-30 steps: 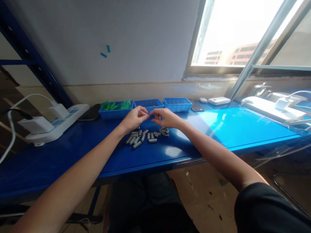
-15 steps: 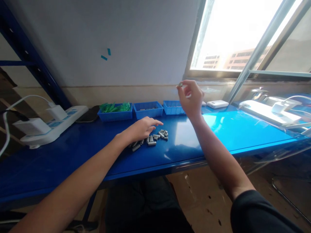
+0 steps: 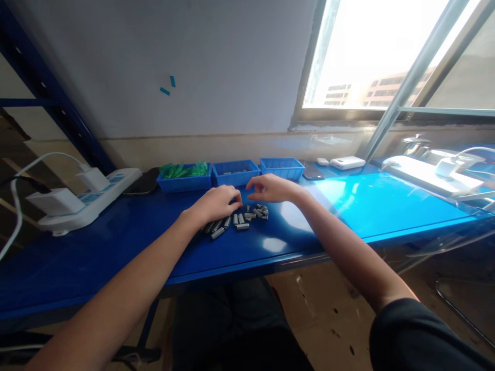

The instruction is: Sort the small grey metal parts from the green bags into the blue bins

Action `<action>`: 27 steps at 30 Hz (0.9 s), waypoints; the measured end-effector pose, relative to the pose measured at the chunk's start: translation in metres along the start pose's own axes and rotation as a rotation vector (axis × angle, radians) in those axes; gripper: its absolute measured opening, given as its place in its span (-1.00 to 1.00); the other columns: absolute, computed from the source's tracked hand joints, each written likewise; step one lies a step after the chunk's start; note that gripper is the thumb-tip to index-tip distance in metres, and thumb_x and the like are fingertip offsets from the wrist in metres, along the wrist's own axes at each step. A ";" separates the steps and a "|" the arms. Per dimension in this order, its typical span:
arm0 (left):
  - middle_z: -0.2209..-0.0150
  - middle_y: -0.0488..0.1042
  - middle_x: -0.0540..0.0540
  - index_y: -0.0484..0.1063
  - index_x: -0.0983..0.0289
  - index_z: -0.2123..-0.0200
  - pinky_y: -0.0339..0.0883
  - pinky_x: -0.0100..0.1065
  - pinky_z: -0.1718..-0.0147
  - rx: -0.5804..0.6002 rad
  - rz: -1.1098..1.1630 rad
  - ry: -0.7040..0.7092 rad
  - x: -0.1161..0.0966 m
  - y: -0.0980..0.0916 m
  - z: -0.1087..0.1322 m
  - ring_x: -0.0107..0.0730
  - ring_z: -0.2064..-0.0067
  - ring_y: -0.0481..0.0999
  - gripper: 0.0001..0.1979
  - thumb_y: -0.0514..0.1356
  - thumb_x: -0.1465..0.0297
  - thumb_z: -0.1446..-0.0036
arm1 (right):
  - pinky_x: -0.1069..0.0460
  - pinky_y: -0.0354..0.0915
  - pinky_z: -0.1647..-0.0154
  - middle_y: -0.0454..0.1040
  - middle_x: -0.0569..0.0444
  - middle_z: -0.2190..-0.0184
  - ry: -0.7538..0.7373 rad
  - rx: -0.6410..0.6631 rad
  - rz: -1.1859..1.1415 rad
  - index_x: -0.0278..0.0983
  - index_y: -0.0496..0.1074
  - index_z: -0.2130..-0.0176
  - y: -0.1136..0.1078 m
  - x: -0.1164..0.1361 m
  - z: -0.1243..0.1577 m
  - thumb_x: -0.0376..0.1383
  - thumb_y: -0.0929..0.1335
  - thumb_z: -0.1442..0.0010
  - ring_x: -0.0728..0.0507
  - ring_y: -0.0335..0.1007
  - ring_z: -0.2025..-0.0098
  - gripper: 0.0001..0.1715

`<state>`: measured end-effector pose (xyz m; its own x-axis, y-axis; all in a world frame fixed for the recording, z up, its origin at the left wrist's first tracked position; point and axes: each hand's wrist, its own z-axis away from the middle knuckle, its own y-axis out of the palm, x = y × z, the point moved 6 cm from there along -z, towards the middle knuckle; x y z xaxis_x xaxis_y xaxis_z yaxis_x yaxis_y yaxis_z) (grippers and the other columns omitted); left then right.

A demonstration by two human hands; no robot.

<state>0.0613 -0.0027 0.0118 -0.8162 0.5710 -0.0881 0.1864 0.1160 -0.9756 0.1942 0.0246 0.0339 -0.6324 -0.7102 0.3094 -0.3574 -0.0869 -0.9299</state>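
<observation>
Several small grey metal cylinders [image 3: 247, 217] lie in a loose pile on the blue table [image 3: 367, 206]. My left hand [image 3: 214, 203] rests on the pile's left side. Its fingers are curled down and pinched together at the pieces, and what they grip is hidden. My right hand [image 3: 273, 188] hovers just above the pile's right side, fingers stretched out toward the left hand and slightly apart, with nothing visible in them. The fingertips of the two hands are a short gap apart.
Three blue trays stand behind the pile: one with green parts [image 3: 184, 178], a middle one [image 3: 235, 174] holding a few grey pieces, and a right one [image 3: 282, 167]. A white power strip [image 3: 88, 198] with chargers is at left. A phone [image 3: 312, 172] and a white box [image 3: 347, 162] are at right, under the window.
My right hand, raised with a small piece half a second ago, has come back down over the pile. My left hand drew back slightly and its fingers curled onto the pieces.
</observation>
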 end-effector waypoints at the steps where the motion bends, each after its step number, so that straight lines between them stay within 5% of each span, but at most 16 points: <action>1: 0.22 0.52 0.12 0.49 0.23 0.29 0.27 -0.36 0.28 -0.004 -0.007 -0.025 0.003 0.000 0.000 -0.25 0.19 0.48 -0.74 0.05 0.25 -0.17 | 0.12 0.14 0.43 0.50 0.10 0.43 -0.036 0.077 -0.012 -0.30 0.49 0.09 0.008 0.009 0.000 -0.18 0.39 -0.13 -0.01 0.35 0.44 -0.63; 6: 0.21 0.53 0.12 0.48 0.22 0.29 0.28 -0.33 0.25 -0.010 -0.008 -0.085 0.015 0.001 0.001 -0.22 0.19 0.49 -0.71 0.02 0.21 -0.17 | 0.13 0.13 0.44 0.50 0.13 0.48 -0.052 0.189 0.016 -0.32 0.53 0.22 0.026 0.021 -0.003 -0.40 0.37 -0.07 0.01 0.34 0.47 -0.78; 11: 0.18 0.51 0.12 0.48 0.20 0.24 0.29 -0.31 0.22 0.003 0.013 -0.074 0.012 0.002 0.001 -0.20 0.16 0.49 -0.71 0.02 0.22 -0.17 | 0.12 0.18 0.38 0.50 0.09 0.44 -0.085 0.087 0.061 -0.34 0.52 0.27 0.027 0.020 -0.008 -0.51 0.33 -0.03 -0.02 0.35 0.41 -0.75; 16: 0.21 0.53 0.09 0.47 0.21 0.22 0.29 -0.35 0.24 -0.013 0.087 -0.056 0.002 0.001 0.001 -0.24 0.19 0.50 -0.71 0.04 0.21 -0.18 | 0.06 0.27 0.24 0.44 0.05 0.33 -0.244 -0.500 0.013 -0.29 0.48 0.26 -0.026 0.025 0.004 -0.40 0.28 -0.17 -0.04 0.35 0.32 -0.81; 20: 0.27 0.52 0.10 0.47 0.24 0.32 0.27 -0.35 0.28 -0.038 0.119 0.037 -0.018 -0.009 0.003 -0.27 0.25 0.48 -0.70 0.04 0.20 -0.20 | -0.04 0.28 0.10 0.40 -0.02 0.25 -0.091 -1.012 0.077 -0.23 0.44 0.14 -0.076 -0.020 0.027 -0.29 0.19 -0.29 -0.12 0.32 0.19 -0.72; 22: 0.31 0.51 0.10 0.47 0.26 0.35 0.25 -0.36 0.29 -0.048 0.132 0.116 -0.032 -0.016 0.006 -0.29 0.27 0.46 -0.73 0.08 0.22 -0.18 | -0.09 0.27 0.06 0.38 -0.07 0.23 0.108 -1.002 0.163 -0.27 0.45 0.16 -0.081 -0.059 0.026 -0.29 0.20 -0.27 -0.17 0.31 0.18 -0.72; 24: 0.32 0.50 0.08 0.48 0.25 0.34 0.24 -0.40 0.32 -0.022 0.165 0.193 -0.044 -0.021 0.010 -0.34 0.29 0.45 -0.79 0.12 0.26 -0.15 | -0.15 0.25 0.01 0.37 -0.13 0.22 0.315 -0.816 0.244 -0.34 0.48 0.20 -0.073 -0.095 0.020 -0.27 0.30 -0.18 -0.24 0.30 0.13 -0.76; 27: 0.33 0.50 0.04 0.51 0.21 0.29 0.23 -0.43 0.37 0.071 0.188 0.234 -0.052 -0.021 0.015 -0.38 0.33 0.45 -0.83 0.16 0.31 -0.10 | -0.16 0.22 -0.04 0.38 -0.16 0.21 0.432 -0.696 0.267 -0.37 0.50 0.18 -0.061 -0.115 0.019 -0.24 0.32 -0.16 -0.29 0.29 0.08 -0.70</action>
<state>0.0920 -0.0469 0.0337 -0.6216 0.7494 -0.2282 0.2771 -0.0621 -0.9588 0.3018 0.0984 0.0514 -0.9109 -0.3053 0.2777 -0.4100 0.5932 -0.6928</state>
